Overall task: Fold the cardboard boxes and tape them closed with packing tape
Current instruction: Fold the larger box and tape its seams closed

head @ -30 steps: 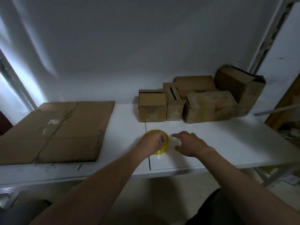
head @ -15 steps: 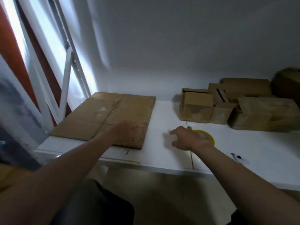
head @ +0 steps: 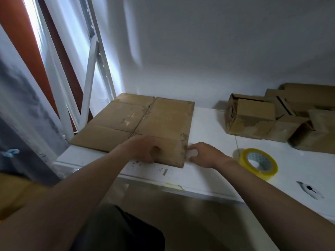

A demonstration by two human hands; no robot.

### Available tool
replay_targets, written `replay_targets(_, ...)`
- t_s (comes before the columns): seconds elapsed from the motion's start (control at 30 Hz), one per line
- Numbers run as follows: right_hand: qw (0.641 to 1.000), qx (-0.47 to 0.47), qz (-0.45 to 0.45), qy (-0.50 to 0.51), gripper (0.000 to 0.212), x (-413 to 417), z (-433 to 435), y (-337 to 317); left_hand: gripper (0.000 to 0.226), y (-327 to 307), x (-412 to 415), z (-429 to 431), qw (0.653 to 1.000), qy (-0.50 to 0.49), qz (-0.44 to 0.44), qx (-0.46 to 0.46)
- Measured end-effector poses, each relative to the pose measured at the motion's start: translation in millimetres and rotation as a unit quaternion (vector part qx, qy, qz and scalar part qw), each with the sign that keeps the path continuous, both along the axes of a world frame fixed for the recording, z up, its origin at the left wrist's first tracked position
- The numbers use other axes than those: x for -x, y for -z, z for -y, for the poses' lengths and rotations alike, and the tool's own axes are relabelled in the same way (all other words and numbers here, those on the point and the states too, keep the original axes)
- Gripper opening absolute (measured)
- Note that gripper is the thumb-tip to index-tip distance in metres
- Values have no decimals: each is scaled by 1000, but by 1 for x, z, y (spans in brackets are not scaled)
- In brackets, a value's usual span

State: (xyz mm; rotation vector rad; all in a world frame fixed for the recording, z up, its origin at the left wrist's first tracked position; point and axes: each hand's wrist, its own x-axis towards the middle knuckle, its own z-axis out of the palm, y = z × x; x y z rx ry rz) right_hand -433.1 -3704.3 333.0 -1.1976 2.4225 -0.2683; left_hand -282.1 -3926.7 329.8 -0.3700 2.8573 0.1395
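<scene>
Flattened cardboard box [head: 145,120]: lying on the tabletop [head: 208,127], left of the tape roll [head: 258,163]. Left hand [head: 143,151]: resting on its near corner, fingers bent, grip impossible to tell. Right hand [head: 204,155]: between box and roll, fingers spread, just beside the edge.

L hand [head: 145,149] is motion-blurred over near edge of flat cardboard [head: 145,120]; can't tell if fingers grip. R hand [head: 204,154] fingertips smeared at its rt edge, contact unclear. Boxes [head: 253,120] at back rt run off frame. Tape roll [head: 243,157] core print too small to read.
</scene>
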Motion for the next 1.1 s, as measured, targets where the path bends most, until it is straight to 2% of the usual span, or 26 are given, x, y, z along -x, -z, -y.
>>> replay_targets(0.1, 997, 45, 9, 54, 51, 6, -2, -4, 53, -13, 2, 5, 1000, -8, -19, -7)
replay_targets(0.23, 990, 66, -7, 121, 60, 10, -5, -11, 38, -24, 3, -3, 992, -2, -89, 90)
replay_targets(0.3, 987, 59, -6, 146, 72, 10, -7, -16, 37, -32, 6, -9, 982, -10, -129, 137)
replay_targets(0.4, 979, 72, 53, 183, 88, 3, -11, -28, 36, -59, 10, -23, 976, -23, -181, 114)
replay_targets(0.53, 920, 199, 227, 251, 55, -11, -20, -54, 27, -96, 14, -40, 965, -20, -248, 89)
replay_targets(0.67, 834, 337, 322, 296, 30, -18, -35, -83, 21, -131, 1, -58, 939, -72, -326, 78)
replay_targets(0.77, 812, 395, 307, 301, 21, -20, -40, -116, 19, -161, -12, -69, 911, -116, -391, 57)
replay_targets(0.93, 813, 458, 234, 273, 20, -16, -36, -192, 20, -223, -32, -80, 870, -119, -469, 93)
replay_targets(1.03, 826, 485, 142, 251, 16, -10, -35, -238, 24, -258, -49, -75, 852, -122, -494, 124)
replay_targets(1.1, 847, 486, 27, 214, 19, -9, -34, -263, 23, -271, -63, -69, 847, -130, -496, 141)
